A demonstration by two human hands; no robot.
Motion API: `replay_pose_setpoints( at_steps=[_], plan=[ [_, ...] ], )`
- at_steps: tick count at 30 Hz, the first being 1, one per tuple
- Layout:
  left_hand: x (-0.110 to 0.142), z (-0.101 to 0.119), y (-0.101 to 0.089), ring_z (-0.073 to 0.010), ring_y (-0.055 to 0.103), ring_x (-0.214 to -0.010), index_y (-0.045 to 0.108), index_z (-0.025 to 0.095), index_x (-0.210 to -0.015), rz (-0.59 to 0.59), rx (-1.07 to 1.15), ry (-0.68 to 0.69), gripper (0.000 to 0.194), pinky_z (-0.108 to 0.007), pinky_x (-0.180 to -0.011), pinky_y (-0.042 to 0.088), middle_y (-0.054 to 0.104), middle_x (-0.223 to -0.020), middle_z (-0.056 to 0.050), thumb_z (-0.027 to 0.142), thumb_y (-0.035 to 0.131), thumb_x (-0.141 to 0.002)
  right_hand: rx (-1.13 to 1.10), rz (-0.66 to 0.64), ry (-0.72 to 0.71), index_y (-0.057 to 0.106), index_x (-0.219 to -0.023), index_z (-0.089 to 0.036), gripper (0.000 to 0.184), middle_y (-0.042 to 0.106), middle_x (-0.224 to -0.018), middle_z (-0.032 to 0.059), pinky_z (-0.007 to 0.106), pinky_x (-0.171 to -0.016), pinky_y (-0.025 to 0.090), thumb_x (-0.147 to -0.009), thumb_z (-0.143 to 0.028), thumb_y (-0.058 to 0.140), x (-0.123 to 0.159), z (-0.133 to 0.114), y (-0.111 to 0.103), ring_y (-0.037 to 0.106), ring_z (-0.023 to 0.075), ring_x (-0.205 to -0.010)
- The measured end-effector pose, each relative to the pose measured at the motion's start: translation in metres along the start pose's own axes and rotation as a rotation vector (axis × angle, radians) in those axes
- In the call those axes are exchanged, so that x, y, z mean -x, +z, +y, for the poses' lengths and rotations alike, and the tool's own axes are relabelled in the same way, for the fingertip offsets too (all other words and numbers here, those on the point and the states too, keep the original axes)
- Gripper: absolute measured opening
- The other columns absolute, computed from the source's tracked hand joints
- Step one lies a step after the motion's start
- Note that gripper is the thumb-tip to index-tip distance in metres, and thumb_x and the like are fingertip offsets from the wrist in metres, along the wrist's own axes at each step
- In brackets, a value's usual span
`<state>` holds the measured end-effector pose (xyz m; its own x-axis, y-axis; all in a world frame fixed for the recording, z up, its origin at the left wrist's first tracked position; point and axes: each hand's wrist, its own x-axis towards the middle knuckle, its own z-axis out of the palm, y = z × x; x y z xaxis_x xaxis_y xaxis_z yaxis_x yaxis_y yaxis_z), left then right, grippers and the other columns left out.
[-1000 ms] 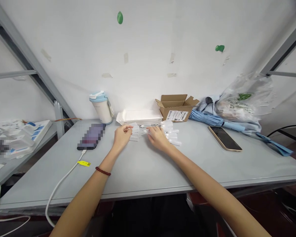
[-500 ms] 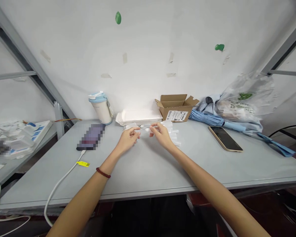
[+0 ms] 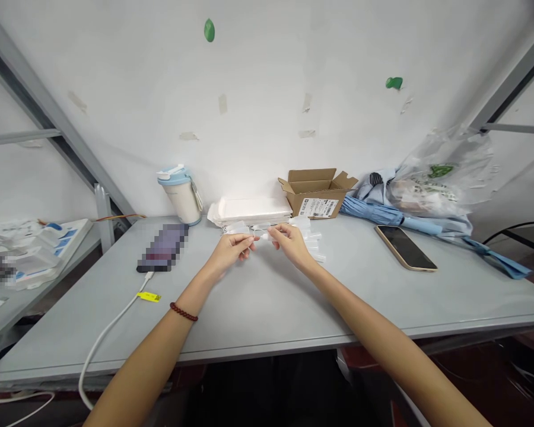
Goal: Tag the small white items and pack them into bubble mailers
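Over the middle of the desk, my left hand is closed in a pinch, thumb and index finger together. What it pinches, if anything, is too small to make out. Close by on its right, my right hand grips a small white plastic piece whose narrow end points at the left fingertips. Several translucent plastic tubes lie beside and partly behind the right hand. More clear plastic pieces lie just beyond the left hand, in front of a stack of white flat packs.
An open cardboard box stands at the back. To the left are a cup with a blue lid and a phone on a white cable. Rightward lie another phone, a folded blue umbrella and a plastic bag.
My left fingers have closed into a tighter pinch and moved slightly right, nearer the narrow end of the white piece. The right hand has barely moved. The view has shifted slightly.
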<state>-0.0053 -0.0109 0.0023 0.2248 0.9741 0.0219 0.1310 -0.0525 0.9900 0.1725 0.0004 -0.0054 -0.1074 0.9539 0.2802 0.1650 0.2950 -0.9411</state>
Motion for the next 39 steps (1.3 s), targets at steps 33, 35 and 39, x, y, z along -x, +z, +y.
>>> replay_pose_setpoints(
  at_steps=[33, 35, 39],
  plan=[
    [0.0003, -0.0019, 0.0005, -0.0065, 0.044, -0.051, 0.065, 0.012, -0.065, -0.027, 0.05, -0.024, 0.033, -0.023, -0.049, 0.034, 0.066, -0.08, -0.007, 0.045, 0.07, -0.065, -0.016, -0.022, -0.002, 0.049, -0.06, -0.018, 0.033, 0.045, -0.048, -0.0048, 0.024, -0.054, 0.033, -0.079, -0.045, 0.053, 0.0023, -0.0018, 0.0007, 0.042, 0.0099, -0.049],
    [0.0011, -0.001, 0.0012, -0.0067, 0.044, -0.051, 0.066, 0.012, -0.065, -0.023, 0.049, -0.026, 0.034, -0.023, -0.05, 0.034, 0.066, -0.08, -0.007, 0.046, 0.071, -0.064, -0.013, -0.022, -0.002, 0.049, -0.06, -0.019, 0.032, 0.045, -0.047, -0.0049, 0.024, -0.054, 0.033, -0.079, -0.044, 0.052, 0.0023, -0.0018, 0.0005, 0.042, 0.0099, -0.049],
    [0.0017, 0.0003, 0.002, -0.007, 0.044, -0.051, 0.066, 0.012, -0.065, -0.022, 0.047, -0.028, 0.036, -0.023, -0.049, 0.035, 0.066, -0.078, -0.008, 0.047, 0.071, -0.062, -0.002, -0.012, 0.021, 0.048, -0.059, -0.019, 0.028, 0.043, -0.045, -0.0055, 0.024, -0.052, 0.033, -0.077, -0.04, 0.053, 0.0016, -0.0017, 0.0001, 0.042, 0.0101, -0.047]
  ],
)
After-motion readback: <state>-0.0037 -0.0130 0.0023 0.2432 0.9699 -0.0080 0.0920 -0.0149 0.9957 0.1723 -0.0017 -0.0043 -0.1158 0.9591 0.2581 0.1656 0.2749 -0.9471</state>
